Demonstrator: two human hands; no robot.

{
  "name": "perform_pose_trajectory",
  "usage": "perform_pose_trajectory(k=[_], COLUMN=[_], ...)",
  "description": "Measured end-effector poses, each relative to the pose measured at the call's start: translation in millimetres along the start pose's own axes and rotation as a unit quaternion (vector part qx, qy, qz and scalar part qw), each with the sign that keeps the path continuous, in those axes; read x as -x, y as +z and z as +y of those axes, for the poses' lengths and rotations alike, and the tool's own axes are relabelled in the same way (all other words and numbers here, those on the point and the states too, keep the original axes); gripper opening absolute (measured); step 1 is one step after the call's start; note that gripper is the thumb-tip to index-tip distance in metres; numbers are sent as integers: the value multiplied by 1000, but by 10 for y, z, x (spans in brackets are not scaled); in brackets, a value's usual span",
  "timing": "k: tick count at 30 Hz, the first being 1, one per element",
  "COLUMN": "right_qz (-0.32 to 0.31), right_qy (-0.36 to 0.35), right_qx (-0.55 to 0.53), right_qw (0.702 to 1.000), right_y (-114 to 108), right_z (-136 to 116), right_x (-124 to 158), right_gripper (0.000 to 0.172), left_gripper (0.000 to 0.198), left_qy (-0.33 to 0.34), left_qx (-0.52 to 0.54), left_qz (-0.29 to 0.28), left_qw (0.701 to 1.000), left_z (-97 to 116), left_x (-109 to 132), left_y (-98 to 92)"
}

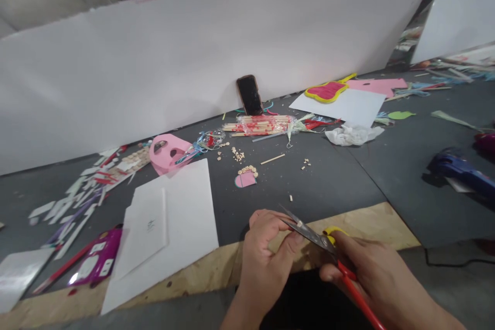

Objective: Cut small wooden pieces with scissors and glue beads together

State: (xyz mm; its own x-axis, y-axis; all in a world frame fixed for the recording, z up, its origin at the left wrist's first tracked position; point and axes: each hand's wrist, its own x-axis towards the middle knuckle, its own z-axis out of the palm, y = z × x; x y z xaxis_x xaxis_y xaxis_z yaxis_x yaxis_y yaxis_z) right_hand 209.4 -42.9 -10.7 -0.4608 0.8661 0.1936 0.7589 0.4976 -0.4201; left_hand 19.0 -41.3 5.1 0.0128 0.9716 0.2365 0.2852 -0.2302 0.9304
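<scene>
My right hand [359, 263] is closed around a pair of scissors [315, 237] with yellow and red on the handle side. Their blades are slightly apart and point left toward the fingertips of my left hand [268, 247]. The fingers of that hand are pinched; a tiny pale bit shows by the blades, but what they hold is too small to make out. Beyond the hands, a small pink rounded piece [245, 180] has little pale wooden bits [248, 170] along its top edge. One short pale piece [291, 198] lies just past the blades.
A thin wooden stick [273, 159] and more loose bits [238, 154] lie mid-table. White sheets [193, 206] and a purple packet [101, 258] are at left. A phone [249, 94] leans on the white panel behind bagged sticks [263, 125]. Crumpled tissue [352, 135] and a blue tool [460, 170] lie right.
</scene>
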Motion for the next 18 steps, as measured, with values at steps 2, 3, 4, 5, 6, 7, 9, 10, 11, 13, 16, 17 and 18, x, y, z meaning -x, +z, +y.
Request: perform_pose_trajectory(k=[2,3,4,5,6,7,9,10,11,13,16,17,18], right_qz=[4,7,9,10,9,7,-2,-8,-14,-19,-20,-18,-17], right_qy=[-3,-4,-5,-8,-10,-11,-14,-14,-14,-17,-23,-23,-24], right_qx=[6,12,18,24,30,36,42,44,44,46,56,59,60], right_qw=[1000,1000,1000,1000,999,999,999,999,999,999,998,998,998], right_y=[-4,-7,-12,-17,-24,-31,-44,-50,-54,-60,-59,-58,-55], right_z=[2,6,11,18,25,32,45,50,55,63,69,69,67], right_x=[-1,-2,-2,-3,-4,-6,-12,-15,-18,-21,-20,-18,-16], right_gripper=[35,35,35,36,37,38,39,39,39,39,37,36,35], left_gripper=[12,13,14,14,14,14,14,14,13,14,14,14,13], left_qy=[22,35,45,52,56,57,56,55,55,55,63,64,64], left_qx=[-16,-25,-33,-40,-44,-46,-40,-34,-29,-25,-28,-28,-27], left_qz=[11,16,18,19,19,18,15,12,7,-4,-12,-14,-15], left_qw=[1000,999,998,998,997,997,998,998,998,998,998,997,997], left_z=[-2,-5,-8,-13,-20,-27,-43,-52,-59,-70,-70,-66,-61], left_x=[-5,-7,-9,-9,-10,-9,-6,-5,-5,-9,-24,-29,-33], left_y=[6,7,7,6,4,2,-4,-7,-11,-19,-31,-34,-36])
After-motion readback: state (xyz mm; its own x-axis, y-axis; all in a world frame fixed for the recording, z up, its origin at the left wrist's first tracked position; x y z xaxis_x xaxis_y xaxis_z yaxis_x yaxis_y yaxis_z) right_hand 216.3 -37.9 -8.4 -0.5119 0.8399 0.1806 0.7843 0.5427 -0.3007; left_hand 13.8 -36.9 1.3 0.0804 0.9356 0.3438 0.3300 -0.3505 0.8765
